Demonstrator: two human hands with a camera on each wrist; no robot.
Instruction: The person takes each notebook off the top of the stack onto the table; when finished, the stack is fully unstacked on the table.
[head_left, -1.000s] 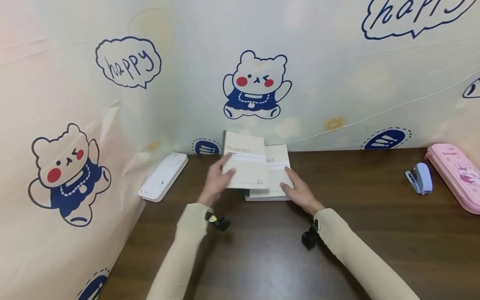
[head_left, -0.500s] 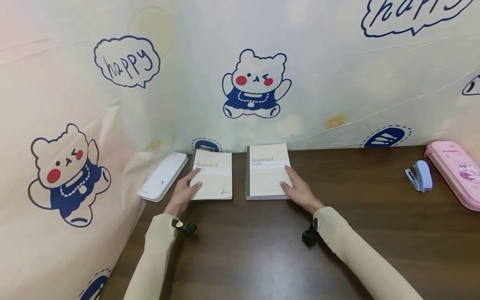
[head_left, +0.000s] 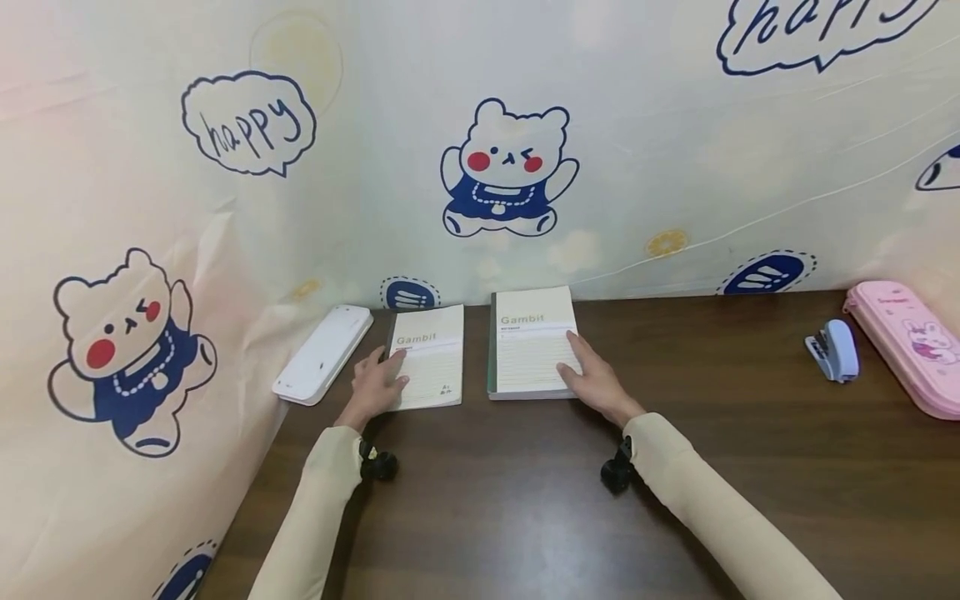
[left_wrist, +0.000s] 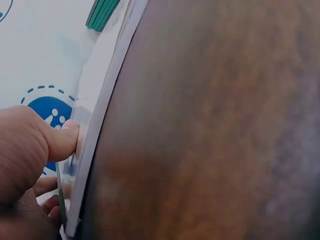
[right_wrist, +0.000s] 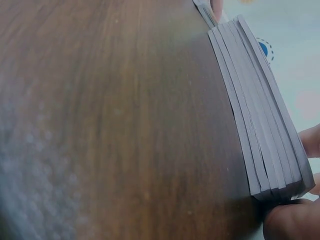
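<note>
Two groups of cream "Gambit" notebooks lie on a dark wooden table. In the head view my left hand (head_left: 375,383) holds the left edge of the left notebook (head_left: 427,358). Its thumb (left_wrist: 65,140) presses on the cover in the left wrist view, with other fingers curled by the spine. My right hand (head_left: 600,387) holds the near right corner of a stack of notebooks (head_left: 534,346) with a dark green spine. Several page blocks (right_wrist: 260,110) show in the right wrist view. Some of the right hand's fingers are hidden.
A white case (head_left: 322,354) lies left of the left notebook. Farther right stand a light blue stapler (head_left: 834,350) and a pink pencil case (head_left: 903,346). Patterned cloth (head_left: 510,267) hangs behind and along the left of the table (head_left: 487,500).
My left hand lifted a notebook off the stack, carried it left and laid it down. In the last half second it turned slightly and came nearer. My right hand stayed at the stack.
</note>
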